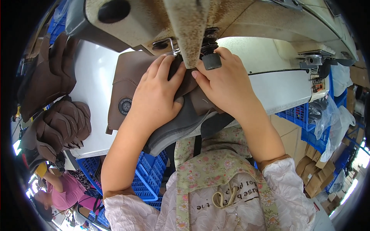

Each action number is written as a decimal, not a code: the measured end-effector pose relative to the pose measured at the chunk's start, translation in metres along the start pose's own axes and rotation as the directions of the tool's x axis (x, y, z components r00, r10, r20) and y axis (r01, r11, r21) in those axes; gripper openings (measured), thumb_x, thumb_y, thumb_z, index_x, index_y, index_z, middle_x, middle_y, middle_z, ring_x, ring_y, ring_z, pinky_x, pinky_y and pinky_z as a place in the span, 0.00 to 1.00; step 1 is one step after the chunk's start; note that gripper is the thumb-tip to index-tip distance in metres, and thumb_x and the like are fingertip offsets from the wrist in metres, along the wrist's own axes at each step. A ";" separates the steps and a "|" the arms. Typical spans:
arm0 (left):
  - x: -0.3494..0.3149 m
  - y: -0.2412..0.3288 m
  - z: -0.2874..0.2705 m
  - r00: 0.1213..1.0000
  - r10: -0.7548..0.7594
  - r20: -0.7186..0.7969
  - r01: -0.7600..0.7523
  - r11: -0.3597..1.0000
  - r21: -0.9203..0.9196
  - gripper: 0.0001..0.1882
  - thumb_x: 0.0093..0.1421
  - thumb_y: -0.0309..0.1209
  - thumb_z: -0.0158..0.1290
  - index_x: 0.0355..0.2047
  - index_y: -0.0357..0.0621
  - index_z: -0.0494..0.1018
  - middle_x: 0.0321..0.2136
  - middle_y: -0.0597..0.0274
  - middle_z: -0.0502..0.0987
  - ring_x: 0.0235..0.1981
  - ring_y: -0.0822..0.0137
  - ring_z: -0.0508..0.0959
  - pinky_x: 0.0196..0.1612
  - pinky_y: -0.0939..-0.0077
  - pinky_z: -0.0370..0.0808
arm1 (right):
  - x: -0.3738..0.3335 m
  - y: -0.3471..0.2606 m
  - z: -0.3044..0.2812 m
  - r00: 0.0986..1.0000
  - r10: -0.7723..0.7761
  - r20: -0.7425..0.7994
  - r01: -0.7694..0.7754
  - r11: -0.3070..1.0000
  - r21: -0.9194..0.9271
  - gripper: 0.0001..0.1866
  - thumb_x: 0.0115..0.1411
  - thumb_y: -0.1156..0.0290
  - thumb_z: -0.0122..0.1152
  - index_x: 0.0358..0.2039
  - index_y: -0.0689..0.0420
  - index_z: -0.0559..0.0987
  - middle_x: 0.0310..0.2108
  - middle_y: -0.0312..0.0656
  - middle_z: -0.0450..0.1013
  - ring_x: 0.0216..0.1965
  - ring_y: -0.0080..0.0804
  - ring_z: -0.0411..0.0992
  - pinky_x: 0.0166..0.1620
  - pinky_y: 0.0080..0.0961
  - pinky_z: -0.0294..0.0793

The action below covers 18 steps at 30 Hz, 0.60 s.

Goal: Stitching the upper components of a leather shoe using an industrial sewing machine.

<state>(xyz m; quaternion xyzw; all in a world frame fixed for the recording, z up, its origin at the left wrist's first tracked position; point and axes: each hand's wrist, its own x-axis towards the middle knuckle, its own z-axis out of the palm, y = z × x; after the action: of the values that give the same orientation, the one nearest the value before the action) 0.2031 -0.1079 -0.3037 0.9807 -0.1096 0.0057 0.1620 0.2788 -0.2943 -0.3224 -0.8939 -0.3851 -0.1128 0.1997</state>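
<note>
A brown leather shoe upper [125, 79] with a stitched seam, a round dark badge and a grey lining lies under the head of a sewing machine [239, 23]. My left hand [156, 92] rests on the leather with its fingers stretched out and apart, the fingertips close to the needle area. On the other side of the machine's post, my right hand [227, 82] has its thumb and forefinger closed at the leather's edge. Its other fingers curl beside a black knob [212, 61]. The post hides the needle and the stitching spot.
Stacked brown leather pieces [58, 125] lie at the left end of the white table [94, 73]. Blue plastic crates [148, 173] stand below, with another blue crate [296, 117] and plastic bags at the right. Cardboard boxes [316, 173] are farther right. Another person [67, 188] sits at the lower left.
</note>
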 end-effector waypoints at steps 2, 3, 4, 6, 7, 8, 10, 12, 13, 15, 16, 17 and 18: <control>0.000 0.000 0.000 1.000 -0.004 0.001 0.004 1.000 -0.005 0.37 0.40 0.25 0.56 0.57 0.40 0.72 0.63 0.42 0.64 0.63 0.39 0.66 0.64 0.53 0.66 | 0.000 0.000 0.000 1.000 0.001 0.001 -0.001 1.000 0.004 0.10 0.56 0.63 0.65 0.34 0.55 0.83 0.44 0.37 0.77 0.46 0.37 0.72 0.45 0.37 0.73; 0.000 0.000 -0.001 1.000 -0.005 0.003 0.005 1.000 -0.008 0.36 0.41 0.25 0.56 0.57 0.40 0.72 0.63 0.42 0.64 0.63 0.39 0.66 0.63 0.53 0.67 | 0.001 0.000 0.000 1.000 -0.001 0.000 0.001 1.000 0.004 0.10 0.56 0.63 0.65 0.34 0.55 0.83 0.44 0.37 0.77 0.46 0.37 0.72 0.45 0.37 0.73; 0.001 0.000 -0.001 1.000 -0.005 0.004 0.006 1.000 -0.010 0.36 0.41 0.25 0.56 0.56 0.40 0.72 0.63 0.42 0.64 0.63 0.39 0.66 0.63 0.53 0.67 | 0.001 0.000 0.000 1.000 0.003 0.014 -0.003 1.000 0.011 0.10 0.56 0.63 0.65 0.34 0.55 0.83 0.44 0.37 0.77 0.46 0.36 0.72 0.45 0.37 0.73; 0.001 -0.003 0.001 1.000 0.001 -0.002 -0.001 1.000 -0.016 0.36 0.41 0.25 0.57 0.56 0.40 0.72 0.63 0.42 0.64 0.63 0.39 0.66 0.63 0.53 0.67 | 0.002 0.001 0.000 1.000 0.006 0.028 -0.006 1.000 0.014 0.10 0.56 0.62 0.65 0.34 0.55 0.83 0.44 0.37 0.76 0.46 0.36 0.72 0.45 0.37 0.73; 0.001 -0.004 0.001 1.000 0.007 -0.005 -0.007 1.000 -0.021 0.36 0.41 0.25 0.57 0.56 0.40 0.72 0.63 0.42 0.64 0.63 0.39 0.66 0.62 0.53 0.67 | 0.002 0.000 0.000 1.000 0.006 0.029 -0.006 1.000 0.017 0.10 0.56 0.62 0.65 0.34 0.55 0.83 0.44 0.37 0.76 0.46 0.36 0.72 0.45 0.37 0.73; 0.001 -0.003 0.001 1.000 0.008 -0.006 -0.008 1.000 -0.021 0.36 0.41 0.25 0.57 0.56 0.40 0.72 0.63 0.42 0.64 0.63 0.39 0.66 0.62 0.53 0.67 | 0.002 0.000 0.000 1.000 0.008 0.029 -0.008 1.000 0.020 0.11 0.57 0.62 0.65 0.34 0.56 0.83 0.44 0.37 0.76 0.46 0.36 0.72 0.44 0.37 0.73; 0.001 -0.002 -0.001 1.000 0.001 0.006 -0.001 1.000 0.012 0.38 0.40 0.27 0.60 0.58 0.42 0.72 0.60 0.42 0.67 0.64 0.44 0.66 0.62 0.55 0.69 | 0.003 0.000 -0.001 0.999 0.004 0.032 -0.005 1.000 0.018 0.11 0.57 0.62 0.65 0.34 0.56 0.83 0.44 0.37 0.76 0.46 0.36 0.72 0.44 0.37 0.73; 0.002 -0.002 -0.002 1.000 -0.005 0.013 0.005 1.000 0.001 0.38 0.41 0.27 0.61 0.58 0.43 0.73 0.59 0.42 0.67 0.64 0.44 0.66 0.62 0.55 0.68 | 0.003 0.000 0.000 0.999 0.000 0.035 0.000 1.000 0.018 0.11 0.57 0.62 0.65 0.34 0.56 0.84 0.44 0.37 0.76 0.46 0.36 0.72 0.44 0.36 0.73; 0.002 -0.002 -0.002 1.000 -0.009 0.020 0.010 1.000 -0.009 0.38 0.41 0.28 0.61 0.58 0.43 0.73 0.59 0.42 0.67 0.63 0.44 0.66 0.63 0.54 0.68 | 0.003 0.000 -0.001 0.999 0.001 0.036 -0.001 1.000 0.014 0.11 0.57 0.62 0.65 0.35 0.56 0.83 0.44 0.37 0.76 0.46 0.36 0.72 0.44 0.36 0.73; 0.001 0.004 0.000 1.000 -0.012 -0.008 0.013 0.998 0.060 0.36 0.41 0.27 0.61 0.56 0.44 0.73 0.61 0.42 0.65 0.63 0.41 0.66 0.63 0.53 0.67 | 0.003 0.000 -0.001 0.999 0.002 0.039 -0.002 1.000 0.011 0.12 0.57 0.62 0.65 0.36 0.56 0.83 0.44 0.37 0.76 0.45 0.36 0.72 0.44 0.36 0.73; 0.000 0.008 0.000 0.999 -0.011 -0.037 0.016 0.991 0.129 0.34 0.41 0.27 0.60 0.55 0.44 0.74 0.63 0.42 0.64 0.63 0.38 0.66 0.63 0.52 0.67 | 0.002 0.000 -0.002 0.999 0.004 0.037 -0.004 1.000 0.012 0.12 0.57 0.62 0.65 0.37 0.56 0.83 0.44 0.37 0.76 0.46 0.36 0.71 0.45 0.36 0.72; 0.000 0.009 0.001 0.999 -0.008 -0.038 0.013 0.991 0.130 0.34 0.41 0.27 0.60 0.55 0.44 0.74 0.63 0.42 0.64 0.63 0.38 0.66 0.63 0.52 0.67 | 0.002 0.001 -0.003 0.999 0.007 0.032 -0.007 1.000 0.011 0.13 0.57 0.62 0.65 0.38 0.56 0.83 0.44 0.37 0.76 0.46 0.36 0.71 0.45 0.36 0.72; 0.001 0.010 0.002 0.999 -0.025 -0.035 0.029 0.991 0.134 0.35 0.41 0.28 0.61 0.55 0.45 0.74 0.63 0.42 0.64 0.63 0.37 0.66 0.63 0.51 0.67 | 0.002 0.001 -0.003 1.000 0.008 0.029 -0.008 1.000 0.008 0.13 0.57 0.62 0.65 0.38 0.56 0.83 0.44 0.37 0.76 0.46 0.36 0.71 0.45 0.36 0.72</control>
<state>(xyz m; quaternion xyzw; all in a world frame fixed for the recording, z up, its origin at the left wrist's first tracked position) 0.2016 -0.1178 -0.3029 0.9905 -0.0931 0.0273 0.0975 0.2806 -0.2946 -0.3194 -0.8962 -0.3848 -0.0973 0.1982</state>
